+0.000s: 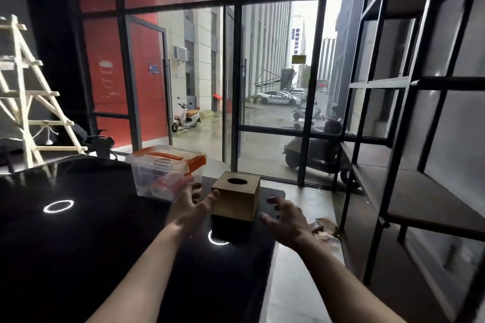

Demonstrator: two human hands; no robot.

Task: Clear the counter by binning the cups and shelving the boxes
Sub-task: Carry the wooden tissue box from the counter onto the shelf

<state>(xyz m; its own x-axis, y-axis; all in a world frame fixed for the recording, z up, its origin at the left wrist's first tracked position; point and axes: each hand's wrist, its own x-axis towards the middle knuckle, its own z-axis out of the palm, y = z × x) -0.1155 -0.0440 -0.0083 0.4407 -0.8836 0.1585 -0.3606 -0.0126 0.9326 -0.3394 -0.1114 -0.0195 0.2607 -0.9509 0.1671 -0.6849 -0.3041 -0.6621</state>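
A brown wooden tissue box [236, 198] with a round hole in its top stands near the far right corner of the glossy black counter [78, 244]. My left hand [190, 207] hovers at the box's left side with fingers spread, a fingertip close to its top left edge. My right hand [284, 220] is open a short way off the box's right side, apart from it. Behind and to the left stands a clear plastic storage box [162, 174] with an orange-handled lid. No cups are visible.
A black metal shelf unit [409, 191] with brown boards stands to the right across a narrow strip of floor. Crumpled clear wrapping [324, 231] lies on the floor by the shelf's foot. A pale wooden ladder rack [34, 102] leans at the left. Glass walls lie ahead.
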